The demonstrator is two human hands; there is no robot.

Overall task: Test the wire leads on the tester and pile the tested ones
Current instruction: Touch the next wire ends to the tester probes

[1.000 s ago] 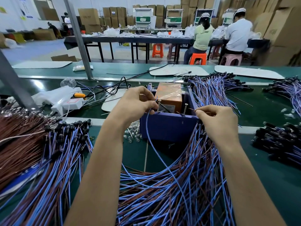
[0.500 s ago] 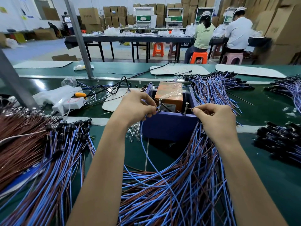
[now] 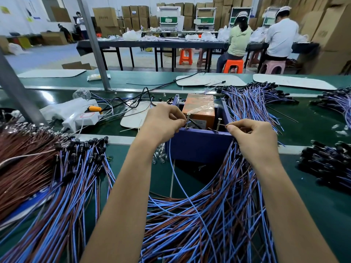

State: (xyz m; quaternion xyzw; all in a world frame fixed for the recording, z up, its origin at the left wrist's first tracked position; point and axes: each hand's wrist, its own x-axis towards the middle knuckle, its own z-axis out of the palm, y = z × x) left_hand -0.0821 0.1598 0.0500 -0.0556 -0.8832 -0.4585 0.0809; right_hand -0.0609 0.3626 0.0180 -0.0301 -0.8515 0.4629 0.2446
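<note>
At the front rim of the purple-blue plastic tester box [image 3: 199, 149], mid-test by the look: pinches the blue end of one thin wire lead [image 3: 170, 164] in the left hand [image 3: 163, 122] at the left upright metal screw [image 3: 187, 120], and a brown end in the right hand [image 3: 252, 137] just beside the right screw [image 3: 219, 124]. Calls next, likely, for touching brown tip to screw, then piling the lead. Trails down from both pinches into the loose blue-and-brown wire bundle [image 3: 209, 224].

The left hand [image 3: 163, 120] covered part of the blue wire [image 3: 171, 168] it pinched; the right hand [image 3: 252, 137] hid all but the tip of its brown wire [image 3: 225, 125]. Print on the orange box [image 3: 199, 109] was too small to read. The wire pile [image 3: 209, 224] ran past the bottom edge.
</note>
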